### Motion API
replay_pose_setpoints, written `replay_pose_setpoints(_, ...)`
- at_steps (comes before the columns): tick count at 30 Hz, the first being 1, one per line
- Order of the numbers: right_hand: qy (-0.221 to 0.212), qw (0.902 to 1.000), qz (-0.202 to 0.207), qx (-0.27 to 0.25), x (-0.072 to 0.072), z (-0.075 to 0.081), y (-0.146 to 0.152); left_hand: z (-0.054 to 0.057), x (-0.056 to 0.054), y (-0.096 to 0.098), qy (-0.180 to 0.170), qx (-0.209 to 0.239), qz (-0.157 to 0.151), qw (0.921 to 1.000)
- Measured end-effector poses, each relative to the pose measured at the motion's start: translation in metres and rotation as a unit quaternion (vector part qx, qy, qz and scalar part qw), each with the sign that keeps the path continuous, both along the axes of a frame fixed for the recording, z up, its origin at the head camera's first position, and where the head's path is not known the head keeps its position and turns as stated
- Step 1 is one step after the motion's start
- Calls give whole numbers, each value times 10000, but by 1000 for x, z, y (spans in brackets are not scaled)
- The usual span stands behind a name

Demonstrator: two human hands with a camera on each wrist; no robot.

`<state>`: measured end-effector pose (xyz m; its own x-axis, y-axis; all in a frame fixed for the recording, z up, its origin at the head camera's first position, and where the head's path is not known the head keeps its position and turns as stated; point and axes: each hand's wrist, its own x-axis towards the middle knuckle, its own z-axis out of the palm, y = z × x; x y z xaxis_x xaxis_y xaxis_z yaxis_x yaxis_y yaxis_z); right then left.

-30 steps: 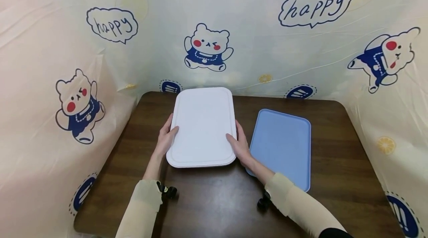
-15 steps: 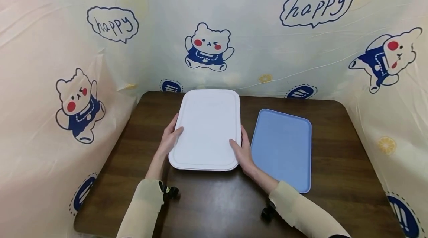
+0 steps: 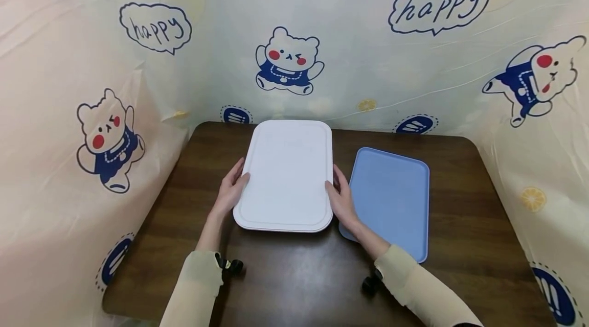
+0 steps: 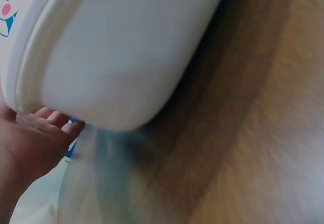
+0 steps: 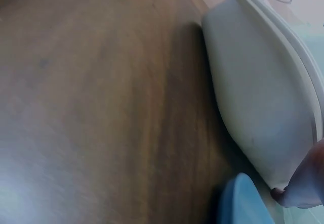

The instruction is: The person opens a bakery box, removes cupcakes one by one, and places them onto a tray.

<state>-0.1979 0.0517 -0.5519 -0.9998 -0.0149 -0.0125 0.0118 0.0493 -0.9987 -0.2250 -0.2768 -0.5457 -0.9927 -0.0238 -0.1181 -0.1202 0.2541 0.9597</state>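
Note:
A white storage box with rounded corners and a flat white lid stands on the brown table. My left hand grips its left side, thumb on the lid's edge. On the opposite side my right hand holds the box, its thumb at the lid's right edge. In the left wrist view the left hand's fingers lie along the box wall beneath the rim. The right wrist view shows a fingertip by the box's lower corner. Most of the right hand is out of that view.
A shallow blue tray lies just right of the box, partly behind my right forearm. A printed cloth with bears hangs around the table's back and sides. Both sleeves pass over the table's front part.
The box and both hands have shifted a little to the right over the second. My right thumb has slid outward from the lid's top to its edge. The tray has stayed put.

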Motion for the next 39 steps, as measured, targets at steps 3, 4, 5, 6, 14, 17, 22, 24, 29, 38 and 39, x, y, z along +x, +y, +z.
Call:
replay_pose_setpoints(3,-2,9999,45,162,-6,0,3,0,8,-1,-157,-192,-45,9997)
replay_pose_setpoints(4,-54,9997,73,215,-7,0,4,0,10,-1,-176,-295,-57,9994)
replay_pose_setpoints(5,-119,9996,88,255,-7,1,4,0,12,0,-185,-380,-78,9991)
replay_pose_setpoints(6,-156,9994,89,312,-6,1,4,1,14,1,-171,-420,-87,9989)
replay_pose_setpoints(14,-84,9990,109,421,-3,7,1,6,24,8,136,-350,-57,9993)
replay_pose_setpoints(17,-56,9986,17,523,-3,13,-1,8,25,8,165,-289,3,9994)
replay_pose_setpoints(22,106,9980,-24,630,-5,25,-3,12,22,8,261,-150,40,9995)
replay_pose_setpoints(24,183,9981,25,588,-5,28,-4,13,21,7,283,-71,78,9995)
replay_pose_setpoints(29,268,9981,84,545,-6,38,-7,15,22,5,249,21,232,9994)
replay_pose_setpoints(38,350,9944,311,948,-13,40,-19,23,23,-13,201,22,399,9990)
replay_pose_setpoints(39,431,9935,339,999,-15,38,-22,24,24,-16,204,7,407,9990)
